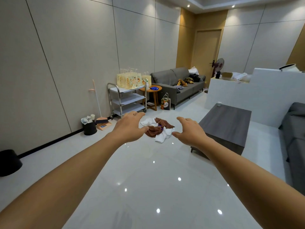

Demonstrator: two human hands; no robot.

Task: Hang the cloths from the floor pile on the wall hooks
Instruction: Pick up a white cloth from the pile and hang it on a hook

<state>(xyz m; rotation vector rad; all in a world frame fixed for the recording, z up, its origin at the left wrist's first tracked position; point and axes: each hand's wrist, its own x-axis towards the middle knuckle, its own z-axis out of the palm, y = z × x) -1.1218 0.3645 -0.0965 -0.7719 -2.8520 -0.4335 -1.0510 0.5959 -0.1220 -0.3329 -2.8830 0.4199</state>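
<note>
Glossy floor (148,171): cloth pile (157,128) between open, seemingly empty hands.

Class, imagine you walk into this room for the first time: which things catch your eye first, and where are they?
Two bare arms stretch forward, the left hand and right hand open on either side of a pile of brown and white cloths on the glossy white floor. Behind the pile, against the left wall, stands a metal trolley topped with paper gift bags. A dark low table sits to the right.
</note>
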